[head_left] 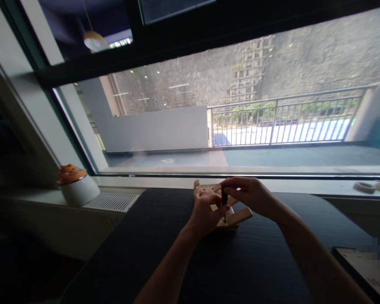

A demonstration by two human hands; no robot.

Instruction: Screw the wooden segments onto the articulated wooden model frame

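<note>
A small light wooden assembly (237, 216) of flat pieces with holes rests on the dark table (164, 253) near the window. My left hand (205, 213) is closed around its left side, holding it steady. My right hand (250, 195) pinches the dark handle of a small screwdriver (224, 202), which stands upright with its tip down on the wood. Part of the wooden piece is hidden behind my left hand.
A white and orange pot-shaped object (76, 184) stands on the sill at left beside a vent grille (110, 202). A tablet or sheet (364, 270) lies at the table's right edge. Small items (365, 187) sit on the sill at far right.
</note>
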